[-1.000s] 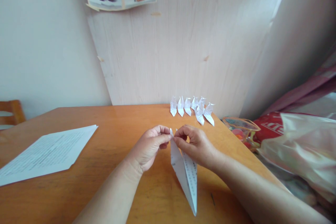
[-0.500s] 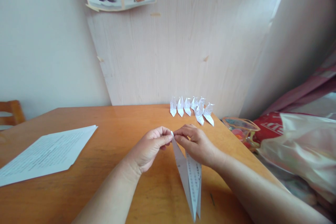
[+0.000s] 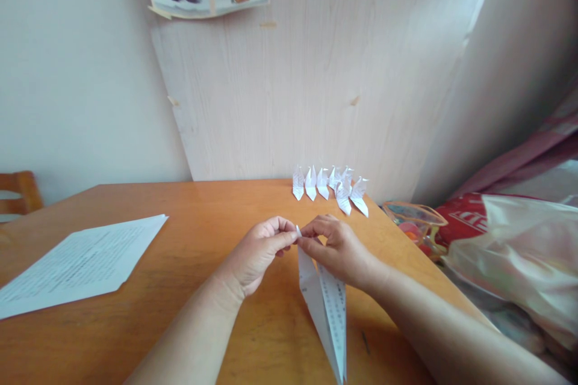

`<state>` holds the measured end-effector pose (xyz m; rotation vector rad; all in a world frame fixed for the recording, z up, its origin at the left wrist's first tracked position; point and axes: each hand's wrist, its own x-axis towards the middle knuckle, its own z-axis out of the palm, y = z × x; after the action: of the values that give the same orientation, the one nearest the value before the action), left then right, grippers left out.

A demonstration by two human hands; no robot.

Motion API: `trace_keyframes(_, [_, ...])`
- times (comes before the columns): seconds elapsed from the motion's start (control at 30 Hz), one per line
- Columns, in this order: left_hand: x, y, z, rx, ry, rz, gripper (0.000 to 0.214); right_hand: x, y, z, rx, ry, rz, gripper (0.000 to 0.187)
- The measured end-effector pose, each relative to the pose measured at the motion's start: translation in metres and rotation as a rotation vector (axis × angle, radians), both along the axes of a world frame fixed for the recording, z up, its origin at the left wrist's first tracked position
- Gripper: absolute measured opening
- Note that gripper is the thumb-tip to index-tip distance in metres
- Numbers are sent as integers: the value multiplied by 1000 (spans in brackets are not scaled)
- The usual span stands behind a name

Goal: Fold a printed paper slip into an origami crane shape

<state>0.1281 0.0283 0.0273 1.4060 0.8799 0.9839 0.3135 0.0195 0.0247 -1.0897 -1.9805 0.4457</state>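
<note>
A long, pointed piece of folded white paper (image 3: 323, 307) with printed text hangs between my hands, its lower points toward me. At its narrow upper tip, my left hand (image 3: 266, 252) pinches the paper between thumb and fingers. My right hand (image 3: 336, 249) is closed on the same piece from the other side, its fingertips close to the left thumb. Part of the paper's right upper portion is hidden behind the right hand. Beyond the hands, several small folded paper cranes (image 3: 310, 183) stand at the table's far edge.
Printed sheets (image 3: 90, 261) lie on the left of the wooden table (image 3: 203, 216). A small dark mark or scrap (image 3: 365, 343) shows near my right forearm. Plastic bags (image 3: 510, 264) are beside the table's right edge. A chair (image 3: 27, 192) stands at far left.
The lower points of the folded paper have swung slightly right and closer to me, and its layers look closer together. Both hands keep their pinch at the tip, barely shifted.
</note>
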Motion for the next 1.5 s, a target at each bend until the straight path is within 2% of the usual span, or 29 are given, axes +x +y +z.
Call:
trace_keyframes(0.07, [0, 1, -2, -4, -1, 15, 13, 0, 2, -3, -68, 62, -1, 14])
trace_keyframes(0.23, [2, 3, -8, -62, -23, 84, 25, 3, 7, -5, -426, 446, 25, 23])
trace_keyframes(0.3, [3, 3, -10, -100, -38, 23, 31, 3, 8, -3, -493, 586, 47, 25])
trace_keyframes(0.4, [6, 0, -13, -153, -49, -99, 36, 3, 8, 0, -470, 683, 47, 26])
trace_keyframes(0.57, [11, 0, -16, -147, -43, -122, 31, 2, 9, 0, -420, 676, 8, 26])
trace_keyframes(0.7, [9, 5, -16, -135, -59, -44, 24, 3, 12, -1, -388, 624, -62, 32])
trace_keyframes(0.8, [7, 8, -16, -124, -79, 33, 22, 6, 15, -4, -445, 550, -118, 36])
trace_keyframes(0.97, [5, 13, -18, -90, -133, 120, 26, 6, 18, -11, -658, 473, 61, 28])
trace_keyframes(1.17, [2, 18, -24, -123, -117, 134, 30, 5, 20, -16, -648, 546, 133, 20])
trace_keyframes(1.37, [1, 22, -24, -126, -124, 174, 37, 7, 20, -20, -715, 478, 215, 20])
trace_keyframes(1.43, [1, 24, -26, -110, -134, 200, 38, 7, 21, -24, -732, 441, 207, 27])
trace_keyframes(1.5, [0, 28, -30, -79, -108, 269, 43, 7, 25, -29, -675, 394, 103, 38])
